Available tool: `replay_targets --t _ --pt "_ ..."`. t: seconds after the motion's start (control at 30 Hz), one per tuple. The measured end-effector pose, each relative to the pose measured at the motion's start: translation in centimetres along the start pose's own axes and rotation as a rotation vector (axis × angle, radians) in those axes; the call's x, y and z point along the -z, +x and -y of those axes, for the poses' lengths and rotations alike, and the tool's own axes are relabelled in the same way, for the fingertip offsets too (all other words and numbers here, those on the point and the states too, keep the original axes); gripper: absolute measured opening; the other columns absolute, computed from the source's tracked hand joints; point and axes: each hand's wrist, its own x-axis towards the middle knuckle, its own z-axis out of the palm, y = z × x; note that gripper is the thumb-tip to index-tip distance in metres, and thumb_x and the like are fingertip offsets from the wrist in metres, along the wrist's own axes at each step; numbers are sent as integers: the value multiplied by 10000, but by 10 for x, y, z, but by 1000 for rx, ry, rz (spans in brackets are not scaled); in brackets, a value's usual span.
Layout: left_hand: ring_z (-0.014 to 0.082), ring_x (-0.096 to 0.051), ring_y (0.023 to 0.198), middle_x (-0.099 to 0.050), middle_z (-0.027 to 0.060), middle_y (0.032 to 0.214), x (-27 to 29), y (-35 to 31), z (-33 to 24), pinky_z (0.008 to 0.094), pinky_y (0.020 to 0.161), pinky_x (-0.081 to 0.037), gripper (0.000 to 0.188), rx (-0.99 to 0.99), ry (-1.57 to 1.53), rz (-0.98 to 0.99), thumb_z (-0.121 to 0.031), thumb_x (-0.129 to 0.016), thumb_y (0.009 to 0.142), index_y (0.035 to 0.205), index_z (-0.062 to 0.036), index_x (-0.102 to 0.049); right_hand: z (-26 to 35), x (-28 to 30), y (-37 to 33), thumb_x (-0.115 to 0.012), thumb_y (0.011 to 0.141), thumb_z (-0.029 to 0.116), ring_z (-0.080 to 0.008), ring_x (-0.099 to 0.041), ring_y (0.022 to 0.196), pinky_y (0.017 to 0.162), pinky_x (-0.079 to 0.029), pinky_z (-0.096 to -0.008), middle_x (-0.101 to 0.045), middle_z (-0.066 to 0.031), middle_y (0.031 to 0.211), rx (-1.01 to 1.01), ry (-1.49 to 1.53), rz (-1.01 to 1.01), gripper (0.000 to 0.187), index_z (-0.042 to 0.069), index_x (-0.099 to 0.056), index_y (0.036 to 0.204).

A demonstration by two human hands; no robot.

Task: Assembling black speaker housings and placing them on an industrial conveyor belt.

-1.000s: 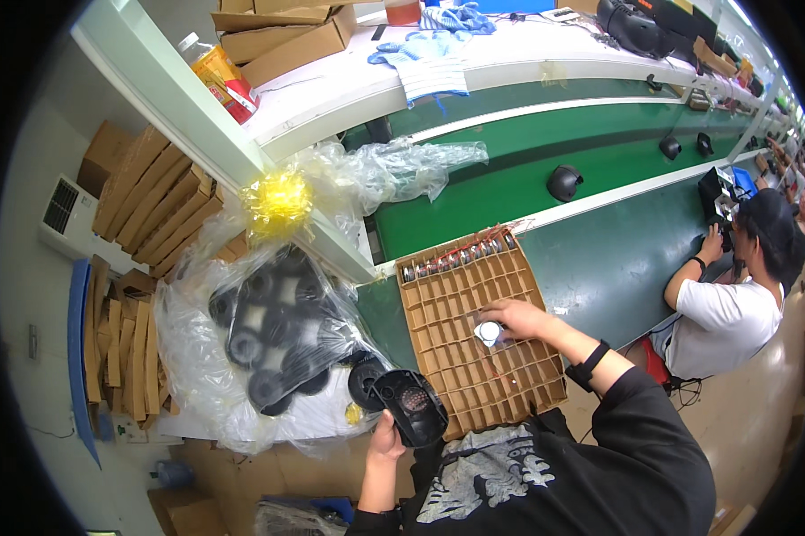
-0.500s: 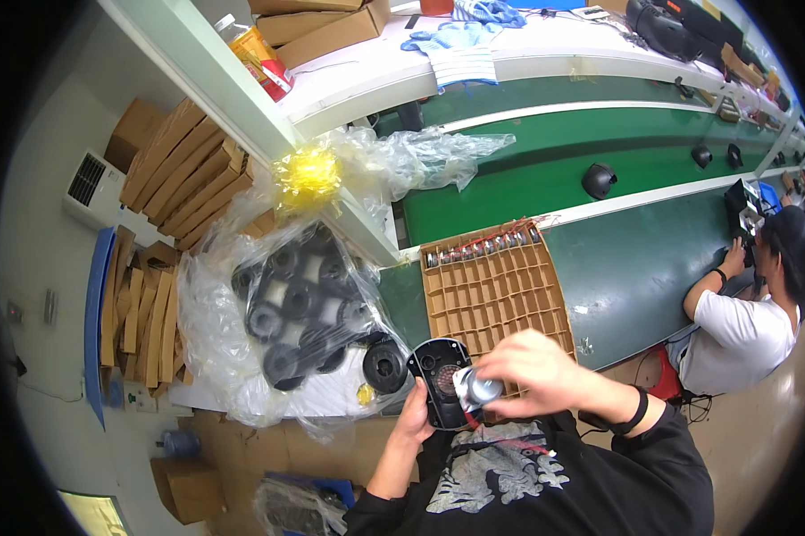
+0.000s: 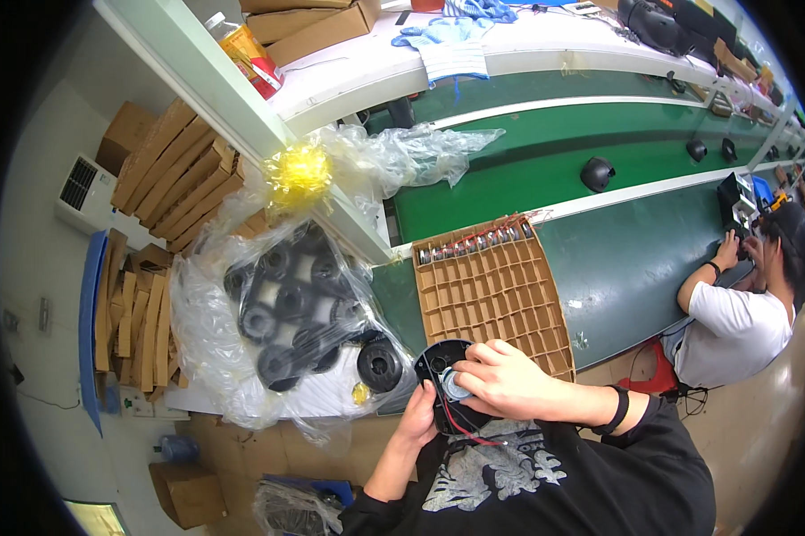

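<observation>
My left hand holds a round black housing from below, close to my chest. My right hand presses a small silver round part with red and black wires into it. Just beyond them lies a brown cardboard divider tray with many small cells; its far row holds several small parts. To the left, a clear plastic bag holds several black round housings.
A green conveyor belt carries black dome parts. Another person in a white shirt sits working at the right. Flat cardboard stacks stand at the left, a yellow ribbon tops the bag, boxes sit on a white shelf.
My right hand left the divider tray with the silver part and came to the black housing, which my left hand has turned open side up. The view has swung slightly.
</observation>
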Motion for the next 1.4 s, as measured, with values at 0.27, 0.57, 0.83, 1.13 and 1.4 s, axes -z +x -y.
replay_targets --t 0.27,0.57,0.83,1.13,1.4 --pt "180 -562 1090 -538 86 1217 9 0 1 354 927 -484 486 20 -33 -37 -401 -363 982 1296 -32 -397 -2 -3 1 -714 702 251 -231 -523 995 803 -405 -355 -612 -51 1047 -7 44 -7 351 59 -575 961" --pt "215 -553 1124 -518 104 1273 11 2 0 381 938 -481 641 40 79 -53 -532 -355 936 1347 -40 -369 0 -2 5 -716 712 253 -241 -518 1018 820 -410 -360 -600 -60 1057 -25 32 -3 349 49 -604 973" --pt "261 -536 1166 -492 158 1302 12 8 -10 426 970 -469 750 110 -12 94 -599 -391 897 1372 -22 -327 -24 12 17 -674 810 261 -323 -597 966 806 -498 -392 -590 -146 1048 -265 308 -211 361 41 -596 1086" --pt "239 -523 1183 -486 143 1320 32 38 -2 410 982 -455 619 334 0 94 -496 -253 983 1380 -29 -335 -85 -21 18 -519 900 281 -348 -653 772 715 -506 -417 -654 -225 825 -474 657 271 360 -29 -617 1054" --pt "353 -560 973 -610 171 1026 98 30 -17 432 906 -411 268 -566 1531 -614 -125 -569 857 1104 -23 -556 -204 -76 -40 -483 908 128 -160 -633 634 581 -537 -286 -637 -106 815 -981 1002 -123 228 -66 -574 987"
